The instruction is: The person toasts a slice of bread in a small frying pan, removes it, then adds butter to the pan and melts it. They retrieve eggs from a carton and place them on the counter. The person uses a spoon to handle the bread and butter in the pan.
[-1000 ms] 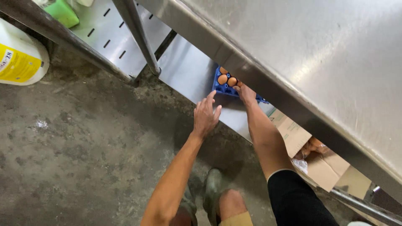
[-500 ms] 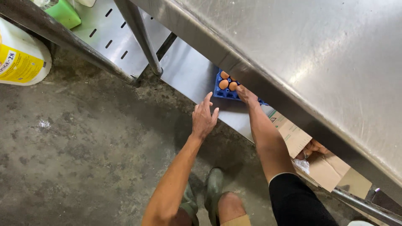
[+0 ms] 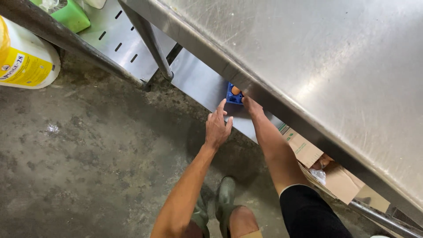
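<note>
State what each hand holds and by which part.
Right hand touches the blue plastic egg tray at its near edge; grip hidden. Left hand holds nothing.

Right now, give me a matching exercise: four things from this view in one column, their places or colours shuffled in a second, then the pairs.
1. egg tray
2. cardboard box
3. left hand
4. green container

a. top left, on the slotted shelf
b. blue, mostly hidden under the table edge
c. open, fingers spread over the lower shelf
d. brown, on the lower shelf at right

Pairs: 1-b, 2-d, 3-c, 4-a
</note>
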